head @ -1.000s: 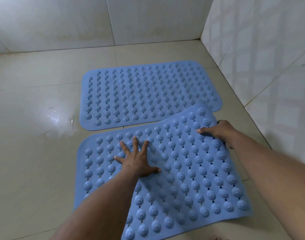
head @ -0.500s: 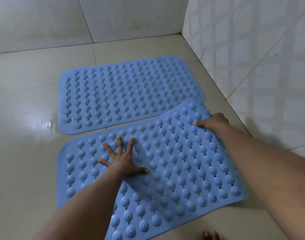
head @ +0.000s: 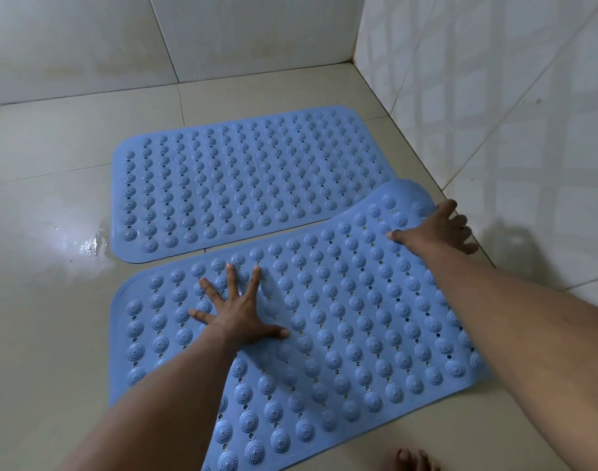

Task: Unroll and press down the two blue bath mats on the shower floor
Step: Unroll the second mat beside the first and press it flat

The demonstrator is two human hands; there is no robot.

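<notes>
Left fingers (head: 255,283) splayed, pressing near mat (head: 341,334)

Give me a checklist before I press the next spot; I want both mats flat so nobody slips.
1. Far mat lying flat: ok.
2. Near mat flat all over: not ok; its far right corner humps up and hides the far mat's near corner.
3. Left hand pressing flat on the near mat, fingers spread: ok.
4. Right hand placed at the raised end: ok; thumb on the mat, fingers spread past its edge.
5. Undersides gripping the tiles: cannot tell.
6. Floor dry: not ok; wet patch left of the far mat.
</notes>
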